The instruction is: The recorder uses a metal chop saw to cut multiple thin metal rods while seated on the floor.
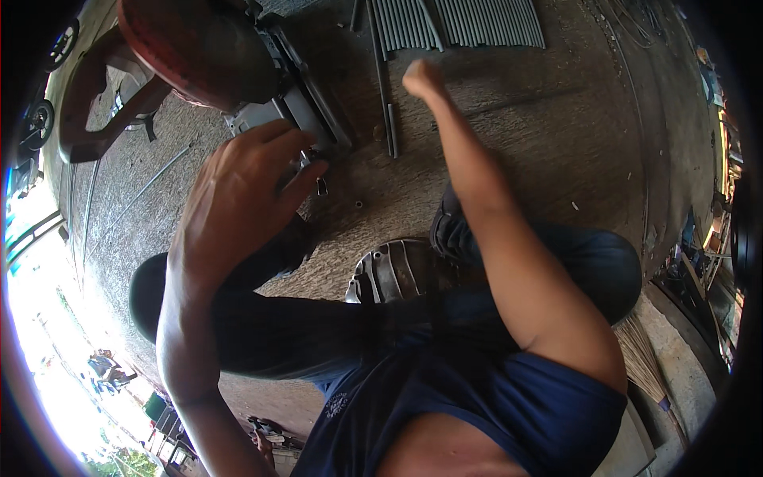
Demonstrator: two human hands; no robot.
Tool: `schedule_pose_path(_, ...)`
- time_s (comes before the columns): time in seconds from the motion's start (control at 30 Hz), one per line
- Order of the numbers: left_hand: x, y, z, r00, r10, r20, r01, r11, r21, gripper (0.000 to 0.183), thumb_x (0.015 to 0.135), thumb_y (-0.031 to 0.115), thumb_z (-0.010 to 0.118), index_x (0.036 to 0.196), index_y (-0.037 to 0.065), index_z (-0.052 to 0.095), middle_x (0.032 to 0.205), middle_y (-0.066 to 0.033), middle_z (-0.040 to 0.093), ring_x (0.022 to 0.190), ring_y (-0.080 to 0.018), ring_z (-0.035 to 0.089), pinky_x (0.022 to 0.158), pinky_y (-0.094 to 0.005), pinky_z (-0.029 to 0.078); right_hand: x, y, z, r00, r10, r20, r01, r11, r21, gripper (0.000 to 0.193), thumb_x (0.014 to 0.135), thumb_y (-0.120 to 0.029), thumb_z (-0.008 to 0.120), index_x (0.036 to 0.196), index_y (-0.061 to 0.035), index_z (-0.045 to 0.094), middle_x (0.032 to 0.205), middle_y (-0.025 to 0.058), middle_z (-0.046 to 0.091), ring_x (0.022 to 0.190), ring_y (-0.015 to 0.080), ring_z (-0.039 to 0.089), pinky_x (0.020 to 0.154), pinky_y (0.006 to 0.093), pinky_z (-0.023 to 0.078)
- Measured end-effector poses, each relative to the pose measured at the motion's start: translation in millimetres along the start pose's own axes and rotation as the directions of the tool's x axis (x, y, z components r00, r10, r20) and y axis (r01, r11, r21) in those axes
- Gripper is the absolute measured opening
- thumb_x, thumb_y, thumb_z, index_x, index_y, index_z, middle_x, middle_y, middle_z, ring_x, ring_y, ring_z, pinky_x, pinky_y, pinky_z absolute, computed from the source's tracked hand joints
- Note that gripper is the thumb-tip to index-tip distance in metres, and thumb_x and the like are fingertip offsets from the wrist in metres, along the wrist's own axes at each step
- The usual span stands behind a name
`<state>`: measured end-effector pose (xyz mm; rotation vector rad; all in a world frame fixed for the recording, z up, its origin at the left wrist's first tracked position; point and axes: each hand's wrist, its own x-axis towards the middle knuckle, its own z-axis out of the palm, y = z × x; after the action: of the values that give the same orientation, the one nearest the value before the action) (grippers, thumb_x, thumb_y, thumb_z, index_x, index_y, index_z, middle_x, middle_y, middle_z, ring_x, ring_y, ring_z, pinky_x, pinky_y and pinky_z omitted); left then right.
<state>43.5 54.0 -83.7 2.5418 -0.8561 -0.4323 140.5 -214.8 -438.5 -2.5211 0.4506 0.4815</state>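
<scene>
My left hand (242, 195) is beside the base of a red-guarded cut-off saw (195, 48). Its thumb and fingers curl around a small shiny metal piece (322, 188), mostly hidden by the hand; whether it belongs to the saw I cannot tell. Farther ahead, my right hand (425, 79) is closed at the end of the outstretched arm, slightly blurred; anything inside it is hidden. Just beyond that hand, several grey metal tubes (493, 24) lie side by side on the floor. A long thin bar (380, 71) lies left of the right hand.
Between my bent legs sits a ribbed dark metal part (389, 272). A small ring-like piece (358, 204) lies on the rough floor (548, 135). A straw broom (642, 362) rests at the right, near piled scrap (719, 207). Thin rods (155, 176) lie at the left.
</scene>
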Motion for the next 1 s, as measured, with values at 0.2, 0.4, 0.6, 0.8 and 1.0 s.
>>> schedule_pose_path(0.2,-8.1,6.7,0.1,0.99,0.097,-0.107,-0.094,0.995,0.03,0.019,0.082,0.017,0.069,0.094,0.002,0.067,0.088,-0.0135,0.065,0.075,-0.0297,0.065,0.069,-0.0415,0.051,-96.4,-8.9,68.3,0.986,0.165,0.039,-0.169,0.979,0.117,0.02,0.074,-0.01,0.066,0.089,0.0037,0.067,0.097,0.0251,0.066,0.099,0.0366,0.064,0.084,0.0417,0.053)
schedule_pose_path(0.4,-16.3,13.4,-11.4,0.971,0.199,-0.132,-0.192,0.979,0.063,0.02,0.083,0.014,0.07,0.097,0.001,0.067,0.086,-0.0102,0.065,0.073,-0.022,0.064,0.064,-0.0334,0.051,-92.5,-1.3,69.2,0.949,0.214,0.232,-0.292,0.875,0.387,0.02,0.077,-0.006,0.066,0.095,0.0017,0.062,0.098,0.0198,0.066,0.09,0.0322,0.067,0.077,0.0425,0.056)
schedule_pose_path(0.6,-30.9,22.8,-41.7,0.931,0.321,-0.176,-0.341,0.934,-0.103,0.019,0.082,0.011,0.071,0.099,0.002,0.068,0.085,-0.0085,0.066,0.073,-0.0173,0.064,0.062,-0.029,0.05,-104.9,-15.3,-41.4,0.97,-0.071,0.232,-0.239,-0.131,0.962,0.003,0.088,0.0,0.055,0.09,0.0031,0.054,0.086,0.0154,0.061,0.078,0.0255,0.065,0.07,0.0366,0.062)
schedule_pose_path(0.8,-46.7,31.8,-84.8,0.879,0.254,-0.403,-0.358,0.91,-0.208,0.02,0.085,0.012,0.067,0.1,-0.001,0.069,0.086,-0.0089,0.07,0.073,-0.0135,0.064,0.065,-0.0256,0.049,-146.9,-80.2,-160.2,0.876,-0.475,-0.083,-0.348,-0.742,0.573,0.01,0.085,0.004,0.058,0.081,0.0138,0.058,0.085,0.0224,0.061,0.087,0.0279,0.063,0.07,0.0291,0.065)
schedule_pose_path(1.0,-47.1,18.9,-98.7,0.814,0.19,-0.549,-0.358,0.908,-0.216,0.02,0.091,0.012,0.06,0.1,-0.004,0.067,0.08,-0.0068,0.066,0.07,-0.0107,0.06,0.067,-0.0241,0.046,-199.7,-127.1,-211.0,0.862,-0.445,-0.241,-0.209,-0.747,0.631,0.005,0.082,0.006,0.062,0.079,0.0095,0.059,0.079,0.0201,0.063,0.077,0.027,0.066,0.068,0.0281,0.064)
